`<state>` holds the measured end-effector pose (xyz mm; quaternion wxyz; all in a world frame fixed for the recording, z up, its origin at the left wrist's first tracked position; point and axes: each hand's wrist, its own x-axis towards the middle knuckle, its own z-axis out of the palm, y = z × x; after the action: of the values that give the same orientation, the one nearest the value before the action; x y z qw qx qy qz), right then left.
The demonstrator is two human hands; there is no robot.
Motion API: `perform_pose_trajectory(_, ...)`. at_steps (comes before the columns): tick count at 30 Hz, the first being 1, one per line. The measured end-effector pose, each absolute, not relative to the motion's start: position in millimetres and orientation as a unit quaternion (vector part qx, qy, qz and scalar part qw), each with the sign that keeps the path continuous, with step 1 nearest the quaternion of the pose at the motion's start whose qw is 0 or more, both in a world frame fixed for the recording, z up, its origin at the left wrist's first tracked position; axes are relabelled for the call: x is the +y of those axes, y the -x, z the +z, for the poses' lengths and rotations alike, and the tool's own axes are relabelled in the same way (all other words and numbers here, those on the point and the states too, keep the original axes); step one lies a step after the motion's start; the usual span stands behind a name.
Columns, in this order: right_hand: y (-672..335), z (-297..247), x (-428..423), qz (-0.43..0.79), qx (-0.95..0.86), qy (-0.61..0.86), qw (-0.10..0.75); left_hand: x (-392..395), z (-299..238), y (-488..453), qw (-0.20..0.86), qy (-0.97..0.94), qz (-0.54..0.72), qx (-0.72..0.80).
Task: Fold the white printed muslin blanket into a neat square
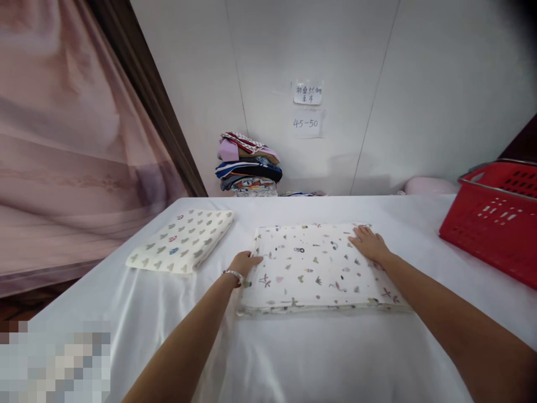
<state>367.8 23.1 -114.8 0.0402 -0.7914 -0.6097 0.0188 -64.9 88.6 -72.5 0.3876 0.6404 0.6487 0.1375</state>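
A folded white cloth (308, 274) with small printed palms, flamingos and leaves lies flat in front of me, its layers showing along the near edge. At its left edge is my left hand (243, 264), thumb on top and the other fingers curled at the side, partly hidden; it looks closed on the edge. My right hand (369, 244) rests palm down on the far right corner, fingers spread. Left of these, apart from both hands, lies a second folded cloth (182, 242), cream with grey cloud-like shapes and a few red and blue ones.
A white satiny sheet (293, 358) covers the table. On the right stands a red plastic basket (495, 224) with a metal handle. Behind the far edge rises a pile of folded fabrics (249, 165) by the wall. Pink curtains (75, 151) hang at the left.
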Motion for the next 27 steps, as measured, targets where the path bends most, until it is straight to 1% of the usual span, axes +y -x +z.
perform_pose_trajectory(4,-388.6,-116.9,12.6,0.016,-0.612,0.787,0.075,91.4,-71.3,67.6,0.412,-0.625,0.112,0.653)
perform_pose_trajectory(6,-400.1,-115.1,9.3,0.01,-0.608,0.79,0.076,98.9,-69.9,66.7,0.383,-0.629,0.106,0.668)
perform_pose_trajectory(9,-411.7,-106.9,15.9,-0.005,-0.605,0.795,0.046,119.1,-67.4,60.2,0.317,-0.636,0.12,0.693)
perform_pose_trajectory(12,-416.8,-98.0,36.5,0.008,-0.616,0.787,0.007,143.6,-66.6,49.7,0.269,-0.644,0.133,0.703)
perform_pose_trajectory(16,-422.5,-93.7,67.6,0.052,-0.638,0.768,-0.027,171.0,-67.9,35.2,0.218,-0.714,0.115,0.656)
perform_pose_trajectory(20,-428.2,-89.5,89.7,0.087,-0.645,0.758,-0.055,194.3,-65.2,23.1,0.222,-0.744,0.059,0.627)
perform_pose_trajectory(27,-422.7,-75.5,110.6,0.122,-0.633,0.756,-0.112,223.3,-54.8,10.4,0.237,-0.735,-0.021,0.634)
